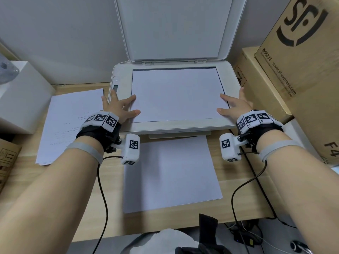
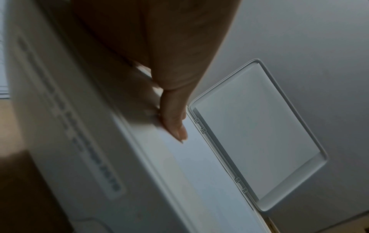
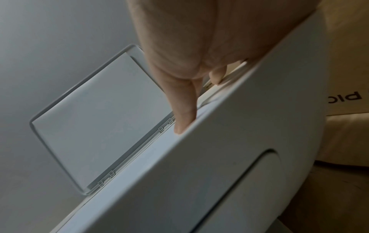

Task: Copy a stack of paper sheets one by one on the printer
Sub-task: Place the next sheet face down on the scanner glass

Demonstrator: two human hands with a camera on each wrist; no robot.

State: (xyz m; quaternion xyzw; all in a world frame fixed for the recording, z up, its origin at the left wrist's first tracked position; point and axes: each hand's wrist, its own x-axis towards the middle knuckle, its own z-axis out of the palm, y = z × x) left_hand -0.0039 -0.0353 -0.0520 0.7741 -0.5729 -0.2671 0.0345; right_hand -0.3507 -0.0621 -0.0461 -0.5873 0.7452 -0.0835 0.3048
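Sheet [image 1: 177, 94] lies on the scanner glass, left hand [image 1: 117, 107] and right hand [image 1: 235, 105] spread flat, squaring its edges; next, lower the lid [image 1: 174, 28].

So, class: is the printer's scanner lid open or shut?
Open. The scanner lid stands raised behind the glass, where a sheet lies uncovered.

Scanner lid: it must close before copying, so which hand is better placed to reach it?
Probably either: left hand and right hand both rest spread on the sheet, equally far from the upright lid.
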